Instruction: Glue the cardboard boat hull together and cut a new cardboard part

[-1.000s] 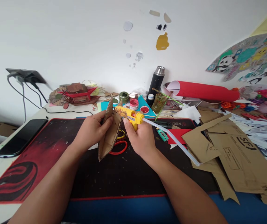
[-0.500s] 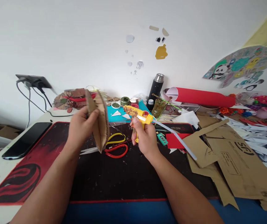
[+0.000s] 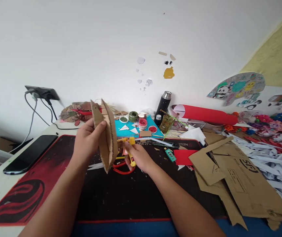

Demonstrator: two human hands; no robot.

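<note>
My left hand (image 3: 88,141) holds a folded brown cardboard piece (image 3: 107,138) upright above the black and red desk mat (image 3: 121,197), thumb on its near face. My right hand (image 3: 138,158) is low on the mat just right of the cardboard, its fingers around the yellow hot glue gun (image 3: 131,149). The gun lies almost flat against the mat, partly hidden behind the cardboard. Its clear glue stick (image 3: 155,141) points away to the right. Scissors with red and yellow handles (image 3: 119,170) lie right under the gun.
A black phone (image 3: 30,153) lies at the mat's left edge. Small jars (image 3: 142,123), a black flask (image 3: 164,103) and a red paper roll (image 3: 205,114) line the wall. Cardboard scraps (image 3: 234,171) and white paper strips (image 3: 274,154) cover the right side.
My right hand has brought the glue gun down from beside the cardboard to the mat by the scissors. My left hand has turned the cardboard upright and lifted it. The view has tilted upward.
</note>
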